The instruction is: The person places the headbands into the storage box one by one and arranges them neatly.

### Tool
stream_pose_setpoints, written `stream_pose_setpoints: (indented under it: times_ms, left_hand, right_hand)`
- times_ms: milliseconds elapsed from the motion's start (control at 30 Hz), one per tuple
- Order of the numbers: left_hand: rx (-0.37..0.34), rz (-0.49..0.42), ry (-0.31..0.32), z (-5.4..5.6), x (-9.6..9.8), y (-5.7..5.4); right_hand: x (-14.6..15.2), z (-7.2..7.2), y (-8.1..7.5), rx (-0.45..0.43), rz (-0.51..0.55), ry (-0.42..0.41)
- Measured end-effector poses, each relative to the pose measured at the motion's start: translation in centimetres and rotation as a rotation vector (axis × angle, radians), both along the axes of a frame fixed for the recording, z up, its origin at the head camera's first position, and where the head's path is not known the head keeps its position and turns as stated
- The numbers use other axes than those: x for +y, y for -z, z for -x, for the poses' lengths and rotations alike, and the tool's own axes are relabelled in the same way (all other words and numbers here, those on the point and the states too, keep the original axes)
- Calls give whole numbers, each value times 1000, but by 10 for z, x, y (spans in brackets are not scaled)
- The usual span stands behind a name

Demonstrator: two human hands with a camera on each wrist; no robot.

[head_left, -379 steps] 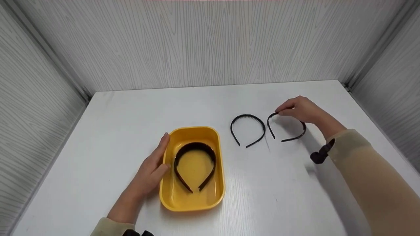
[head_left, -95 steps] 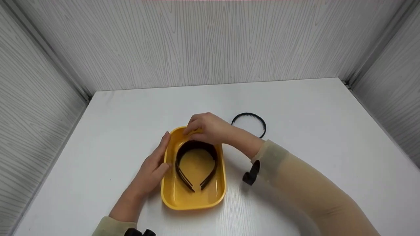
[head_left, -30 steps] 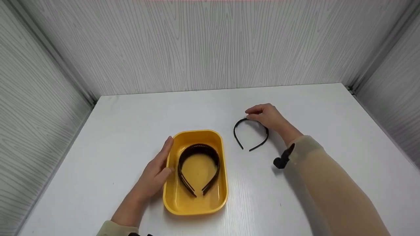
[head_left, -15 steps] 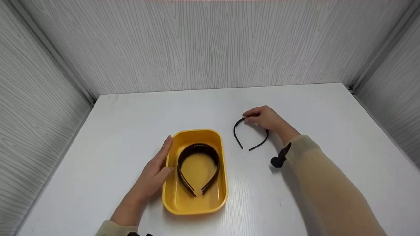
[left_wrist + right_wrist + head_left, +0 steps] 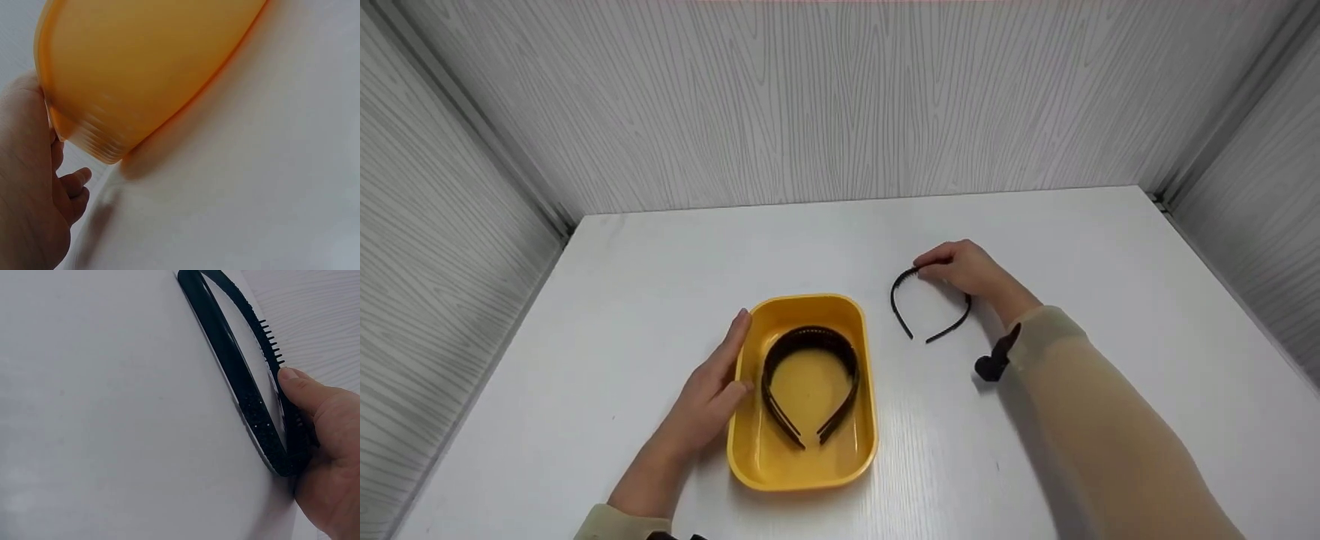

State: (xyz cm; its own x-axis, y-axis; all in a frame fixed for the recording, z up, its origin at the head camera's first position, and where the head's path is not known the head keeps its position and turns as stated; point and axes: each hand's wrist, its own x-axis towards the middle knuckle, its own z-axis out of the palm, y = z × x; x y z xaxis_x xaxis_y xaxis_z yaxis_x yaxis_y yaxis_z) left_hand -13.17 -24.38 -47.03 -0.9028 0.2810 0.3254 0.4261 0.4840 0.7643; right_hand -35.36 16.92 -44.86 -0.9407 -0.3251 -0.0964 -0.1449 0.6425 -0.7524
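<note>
In the head view, a yellow plastic box (image 5: pixel 810 471) lies on the table with several dark headbands (image 5: pixel 810 339) nested inside, their ends pointing toward the person. My left hand (image 5: pixel 701 401) holds the box by its left side, thumb at the rim and fingers along the outer wall. To the right of the box, my right hand (image 5: pixel 969 271) pinches a black toothed headband (image 5: pixel 893 296) at the top of its arch. The right wrist view shows this headband (image 5: pixel 222 340) between thumb and fingers, its inner teeth and a speckled stretch on one side visible.
The white table (image 5: pixel 660 255) carries the box and the headband. A pale wood-grain panel (image 5: pixel 840 105) stands at the back edge, with side panels at left and right. Dark straps hang at both sleeve cuffs.
Earlier, the right hand brought another headband from the right into the box, then reached the last one on the table. Over the last second its pinch shifted slightly left. Left hand stays at the box.
</note>
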Motion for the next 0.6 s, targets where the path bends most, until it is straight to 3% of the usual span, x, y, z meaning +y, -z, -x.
stream_pose_setpoints:
  times_ms: [267, 600]
  left_hand:
    - [3, 13, -2, 0, 0, 0]
    - [-20, 31, -5, 0, -2, 0]
  right_hand:
    - [-1, 0, 0, -7, 5, 16]
    - [2, 0, 0, 29, -9, -31]
